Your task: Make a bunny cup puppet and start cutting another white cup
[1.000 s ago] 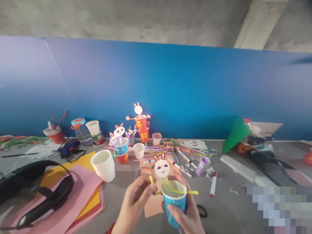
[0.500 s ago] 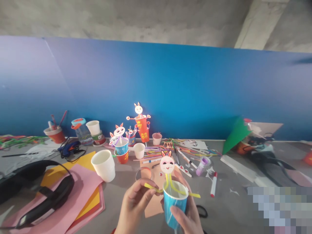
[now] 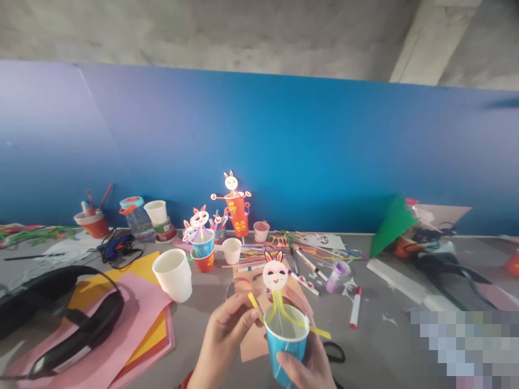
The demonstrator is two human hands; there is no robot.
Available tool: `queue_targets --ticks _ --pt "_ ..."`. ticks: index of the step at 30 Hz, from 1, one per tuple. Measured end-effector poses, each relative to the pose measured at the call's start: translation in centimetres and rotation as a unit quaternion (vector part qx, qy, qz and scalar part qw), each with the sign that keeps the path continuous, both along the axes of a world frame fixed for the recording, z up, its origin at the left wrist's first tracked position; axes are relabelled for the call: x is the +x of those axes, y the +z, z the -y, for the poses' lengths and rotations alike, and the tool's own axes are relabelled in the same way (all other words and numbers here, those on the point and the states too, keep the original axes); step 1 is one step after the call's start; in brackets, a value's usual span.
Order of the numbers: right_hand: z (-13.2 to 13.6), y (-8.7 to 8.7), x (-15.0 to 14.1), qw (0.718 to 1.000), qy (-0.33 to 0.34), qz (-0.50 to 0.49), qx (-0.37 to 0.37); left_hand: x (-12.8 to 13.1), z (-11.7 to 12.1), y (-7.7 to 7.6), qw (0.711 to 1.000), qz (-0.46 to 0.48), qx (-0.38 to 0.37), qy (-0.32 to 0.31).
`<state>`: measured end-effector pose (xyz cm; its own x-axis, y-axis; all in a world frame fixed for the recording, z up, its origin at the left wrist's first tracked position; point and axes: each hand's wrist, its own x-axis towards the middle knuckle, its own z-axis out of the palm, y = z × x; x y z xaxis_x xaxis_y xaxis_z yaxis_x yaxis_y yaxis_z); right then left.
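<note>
My right hand (image 3: pixel 302 362) is wrapped round a blue paper cup (image 3: pixel 284 346), its thumb across the front. Out of the cup rises a white paper rabbit face (image 3: pixel 275 274) with pink ears, on a stem with yellow strips beside it. One yellow strip (image 3: pixel 320 332) sticks out over the cup's right rim. At the left rim, my left hand (image 3: pixel 233 327) pinches the other yellow strip (image 3: pixel 255 307) between thumb and fingers; its end points up. A peach paper sheet (image 3: pixel 255 346) lies on the table behind the hands.
A white cup (image 3: pixel 173 275) stands left, near pink paper (image 3: pixel 133 308) and a black headset (image 3: pixel 77 324). Finished-looking rabbit cups, an orange one (image 3: pixel 238 213) and a blue one (image 3: pixel 201 246), stand behind. A red-capped marker (image 3: pixel 356 308) and purple jar (image 3: pixel 336 276) lie to the right.
The blue cup with the rabbit face has shifted slightly left and tilted a little toward me. The strip in my left hand has swung from nearly level to pointing steeply upward.
</note>
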<state>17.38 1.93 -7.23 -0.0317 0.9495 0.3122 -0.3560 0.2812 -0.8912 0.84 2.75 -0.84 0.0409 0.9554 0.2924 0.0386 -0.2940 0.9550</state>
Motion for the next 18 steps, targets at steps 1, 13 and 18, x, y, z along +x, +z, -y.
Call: queue_targets --ticks 1,13,18 --pt "0.0 0.1 -0.1 1.0 0.0 -0.005 -0.003 -0.1 -0.2 0.1 0.999 -0.027 0.02 0.001" --pt "0.1 2.7 -0.2 0.998 0.042 0.043 -0.026 0.3 -0.3 1.1 0.987 -0.142 0.078 -0.006" --pt "0.3 2.9 -0.3 0.998 0.049 0.034 -0.021 0.5 -0.4 1.8 0.99 -0.127 0.062 -0.023"
